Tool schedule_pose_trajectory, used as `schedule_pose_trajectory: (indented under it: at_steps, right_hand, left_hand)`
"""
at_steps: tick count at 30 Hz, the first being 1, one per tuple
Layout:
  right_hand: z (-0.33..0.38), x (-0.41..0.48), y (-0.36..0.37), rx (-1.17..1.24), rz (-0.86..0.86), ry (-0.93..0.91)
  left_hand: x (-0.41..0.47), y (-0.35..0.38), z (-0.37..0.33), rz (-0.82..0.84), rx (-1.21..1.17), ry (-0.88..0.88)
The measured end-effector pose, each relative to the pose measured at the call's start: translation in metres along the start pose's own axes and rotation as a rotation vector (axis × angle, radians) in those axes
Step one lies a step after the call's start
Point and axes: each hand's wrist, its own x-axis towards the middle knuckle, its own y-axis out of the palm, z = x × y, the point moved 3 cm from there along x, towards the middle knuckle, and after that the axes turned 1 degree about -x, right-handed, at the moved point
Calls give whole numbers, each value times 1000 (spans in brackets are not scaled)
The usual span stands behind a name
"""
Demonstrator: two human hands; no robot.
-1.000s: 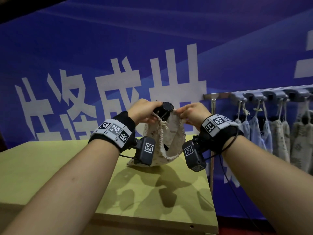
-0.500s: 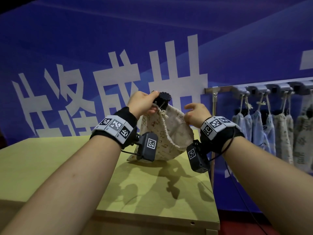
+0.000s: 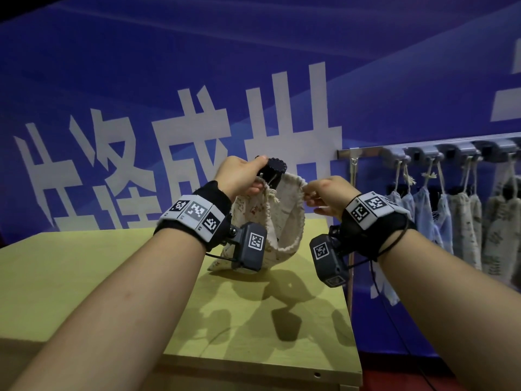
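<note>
Sagging, soft and light, the pouch [image 3: 284, 221] is rim-pinched at three o'clock by the right hand [image 3: 328, 196] — cylinder [image 3: 272, 172] gripped by left hand [image 3: 239, 176].

The pouch [image 3: 282, 215], set near the far right corner of the table [image 3: 84, 272], is made of coarse, matt woven cloth with a corded rim, and the black cylinder [image 3: 275, 170] at its mouth is finished in matt plastic with a ridged cap. The table is faced in smooth, matt board; beyond its right edge, a bright metal rail [image 3: 377, 149] with grey plastic hooks [image 3: 427, 151] is hung with soft cloth bags [image 3: 462, 218].
</note>
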Motion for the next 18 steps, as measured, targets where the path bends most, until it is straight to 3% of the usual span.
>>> schedule_pose_trajectory:
  at_steps: [10, 14, 18]
  right_hand:
    - [8, -3, -13, 120, -181, -191]
    - [9, -7, -10, 287, -134, -224]
    - [9, -10, 1, 274, -70, -220]
  left_hand:
    - [-3, 1, -1, -3, -9, -2]
    - [-4, 2, -2, 0, -20, -3]
    - [-5, 4, -2, 18, -12, -23]
